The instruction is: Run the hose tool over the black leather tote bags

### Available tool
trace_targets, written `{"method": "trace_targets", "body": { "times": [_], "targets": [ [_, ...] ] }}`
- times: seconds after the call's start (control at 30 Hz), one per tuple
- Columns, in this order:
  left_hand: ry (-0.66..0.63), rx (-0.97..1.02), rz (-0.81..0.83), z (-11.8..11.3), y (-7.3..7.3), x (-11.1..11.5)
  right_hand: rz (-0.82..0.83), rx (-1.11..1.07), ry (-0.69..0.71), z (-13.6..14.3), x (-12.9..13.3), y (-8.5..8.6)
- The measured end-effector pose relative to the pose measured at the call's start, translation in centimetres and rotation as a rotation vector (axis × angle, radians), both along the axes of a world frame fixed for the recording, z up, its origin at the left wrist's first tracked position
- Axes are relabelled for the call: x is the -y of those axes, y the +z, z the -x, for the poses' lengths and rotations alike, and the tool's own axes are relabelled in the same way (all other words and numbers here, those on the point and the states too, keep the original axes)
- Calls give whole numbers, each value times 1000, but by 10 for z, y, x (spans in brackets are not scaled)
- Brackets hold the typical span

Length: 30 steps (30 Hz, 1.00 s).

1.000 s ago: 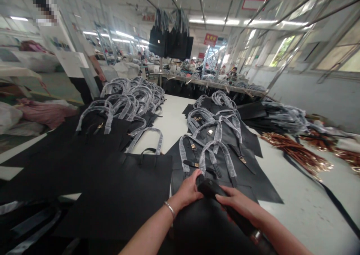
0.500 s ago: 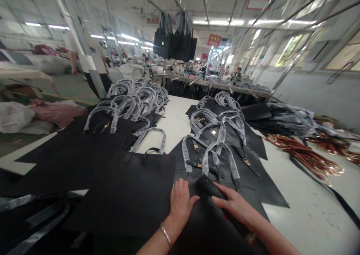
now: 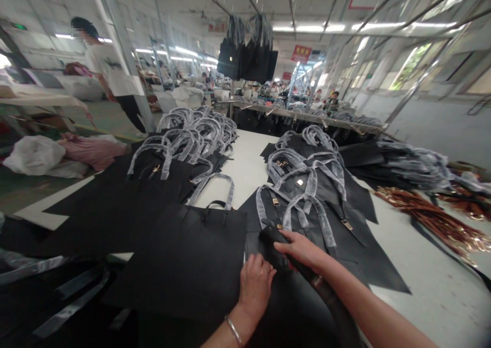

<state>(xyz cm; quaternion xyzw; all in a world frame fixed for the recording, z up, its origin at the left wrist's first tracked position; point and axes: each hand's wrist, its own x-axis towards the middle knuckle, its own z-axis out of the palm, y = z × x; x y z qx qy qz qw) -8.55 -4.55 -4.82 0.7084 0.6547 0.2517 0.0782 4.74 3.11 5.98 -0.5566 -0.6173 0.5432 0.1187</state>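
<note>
My right hand is wrapped around a black handheld tool with a rounded head. A thick dark tail runs from it back under my forearm. The tool's head lies just below the plastic-wrapped handles of a black bag. Beside it my left hand, with a bangle at the wrist, has its fingers curled closed over the bag's left part. What those fingers pinch, if anything, is hidden. Another flat black bag lies directly to the left, its wrapped handles pointing away from me.
More black bags with wrapped handles are heaped at the far left and right of the white table. Brown straps with metal clasps lie at right. Bags hang overhead. A person stands beyond the post at left.
My left hand has gone from lying flat with fingers stretched to curled closed. The tool in my right hand has shifted slightly and turned. The view has swung a little left.
</note>
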Motion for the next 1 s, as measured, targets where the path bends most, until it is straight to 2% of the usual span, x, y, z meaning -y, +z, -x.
{"method": "trace_targets", "body": {
  "times": [0.13,0.23,0.4,0.6,0.7,0.77,0.87,0.93,1.0],
  "targets": [
    [103,53,105,0,8,-5,55,-2,53,-14,16,4],
    [183,79,207,4,15,-16,39,-5,49,-10,16,-1],
    [200,87,368,13,26,-38,-83,-2,-52,2,1,-3],
    [186,142,376,16,32,-52,-84,-59,-71,-26,15,13],
    [155,471,380,17,26,-58,-31,-84,-49,-32,28,14],
    [82,718,432,18,21,-60,7,-111,-38,-29,33,14],
    [-26,865,498,22,20,-62,-6,-160,-72,-24,32,16],
    [-105,1046,525,26,29,-60,-73,-175,-134,-26,30,22],
    [-207,1332,540,33,47,-59,-135,-165,-206,-36,29,33]
  ]
}}
